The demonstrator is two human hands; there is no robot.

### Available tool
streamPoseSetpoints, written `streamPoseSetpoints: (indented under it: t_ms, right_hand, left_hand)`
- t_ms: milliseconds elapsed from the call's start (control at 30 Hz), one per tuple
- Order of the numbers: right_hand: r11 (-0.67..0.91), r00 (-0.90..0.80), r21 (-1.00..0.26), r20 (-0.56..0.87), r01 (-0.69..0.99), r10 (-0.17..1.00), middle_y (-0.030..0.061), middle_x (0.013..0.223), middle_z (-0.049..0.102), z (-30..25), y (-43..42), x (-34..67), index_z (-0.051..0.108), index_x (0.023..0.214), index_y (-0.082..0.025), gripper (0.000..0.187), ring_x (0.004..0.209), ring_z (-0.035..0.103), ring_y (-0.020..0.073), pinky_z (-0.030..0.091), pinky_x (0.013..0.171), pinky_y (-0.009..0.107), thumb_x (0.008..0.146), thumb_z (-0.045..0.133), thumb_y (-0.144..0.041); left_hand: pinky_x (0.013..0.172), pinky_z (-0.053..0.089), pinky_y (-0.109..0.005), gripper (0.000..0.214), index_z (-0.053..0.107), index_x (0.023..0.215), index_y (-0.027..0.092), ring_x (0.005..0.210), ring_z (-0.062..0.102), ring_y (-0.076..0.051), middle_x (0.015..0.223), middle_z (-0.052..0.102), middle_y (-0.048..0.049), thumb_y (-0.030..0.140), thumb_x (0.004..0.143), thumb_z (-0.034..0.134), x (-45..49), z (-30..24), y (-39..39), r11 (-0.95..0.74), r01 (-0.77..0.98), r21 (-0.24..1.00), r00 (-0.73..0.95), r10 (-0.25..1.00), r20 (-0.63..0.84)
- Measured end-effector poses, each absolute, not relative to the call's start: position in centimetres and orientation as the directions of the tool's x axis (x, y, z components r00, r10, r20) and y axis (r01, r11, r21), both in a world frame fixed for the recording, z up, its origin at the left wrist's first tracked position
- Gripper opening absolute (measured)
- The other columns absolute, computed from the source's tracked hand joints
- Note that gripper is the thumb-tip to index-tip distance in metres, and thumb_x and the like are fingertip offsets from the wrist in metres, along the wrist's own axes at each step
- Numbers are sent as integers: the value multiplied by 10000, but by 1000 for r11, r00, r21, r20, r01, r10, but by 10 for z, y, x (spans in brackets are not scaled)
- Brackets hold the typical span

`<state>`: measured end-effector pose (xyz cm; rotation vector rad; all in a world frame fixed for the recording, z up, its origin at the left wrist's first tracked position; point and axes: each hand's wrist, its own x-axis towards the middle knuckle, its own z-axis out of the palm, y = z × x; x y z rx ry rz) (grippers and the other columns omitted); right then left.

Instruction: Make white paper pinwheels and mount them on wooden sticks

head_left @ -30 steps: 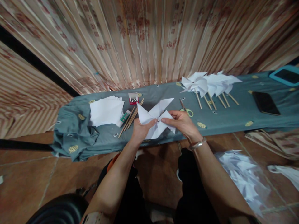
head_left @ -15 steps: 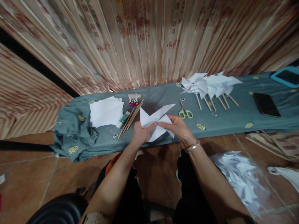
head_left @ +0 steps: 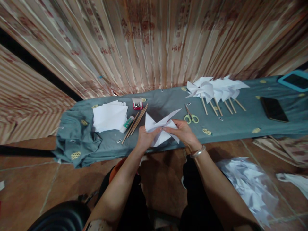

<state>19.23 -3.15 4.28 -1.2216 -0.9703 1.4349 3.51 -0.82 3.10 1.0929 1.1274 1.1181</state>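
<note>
- Paper pinwheel (head_left: 161, 138): between both hands at the cloth's (head_left: 166, 98) near edge — thumbs meeting over its centre.
- White, folded, its pointed vanes fanning past the fingers.
- Left hand (head_left: 144, 138), right hand (head_left: 184, 132): each pinched closed on the paper — scissors (head_left: 191, 116) near the right.

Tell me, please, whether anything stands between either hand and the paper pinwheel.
Nothing visible does: the left hand and right hand both hold the paper pinwheel directly. The wooden sticks lie to the left and the scissors to the right.
</note>
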Motion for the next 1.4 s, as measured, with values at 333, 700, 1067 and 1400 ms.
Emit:
streamPoseSetpoints:
  t_ms: [333,700,1067,1400]
  right_hand:
    - [-212,-2,-963,-214,-165,977,-21,667,689,41,-31,190,715,815,-153,386,558,561,112,453,556,244,528,839,-379]
    - [-178,25,-976,-182,-125,983,-29,634,642,38,-29,187,701,786,-152,343,549,510,104,413,537,235,549,806,-376]
    - [-147,24,-988,-148,-35,989,-33,621,615,41,-29,184,692,771,-156,272,553,490,105,385,524,229,594,755,-353]
    - [-158,13,-987,-158,-24,987,-16,670,653,40,-28,185,691,791,-151,284,589,541,123,436,570,247,588,746,-342]
  left_hand:
    - [538,473,-253,274,699,634,114,544,573,-133,622,668,-30,306,488,829,35,30,-7,152,-65,986,67,987,-148]
    - [509,474,-255,211,701,621,120,540,586,-161,622,680,-52,272,518,803,30,34,-6,93,41,995,66,993,-96]
    - [553,504,-254,230,727,694,99,586,619,-170,660,709,-50,274,554,781,26,36,-6,69,77,995,101,992,-76]
    - [550,524,-253,234,742,724,87,597,643,-182,669,719,-42,255,561,757,26,35,-5,75,95,993,101,991,-84]
